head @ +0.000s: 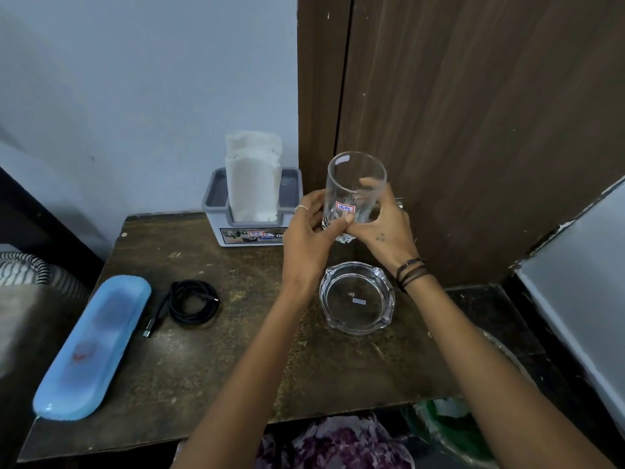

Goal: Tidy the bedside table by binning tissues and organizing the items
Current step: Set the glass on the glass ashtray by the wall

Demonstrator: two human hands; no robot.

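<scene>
A clear drinking glass (pixel 355 177) with a small red-edged label is held upright above the back right of the dark bedside table (pixel 216 360). My left hand (pixel 309 233) grips its lower left side and my right hand (pixel 382 228) wraps its lower right side. Just below them a clear glass ashtray (pixel 357 297) rests on the table. A grey and white holder (pixel 252 228) at the back holds folded white tissues (pixel 253 177) standing upright.
A light blue oblong case (pixel 93 346) lies at the table's left edge, with a coiled black cable (pixel 191 301) beside it. A brown wooden panel (pixel 473 130) rises behind. A bin with a green liner (pixel 453 431) sits low at the right.
</scene>
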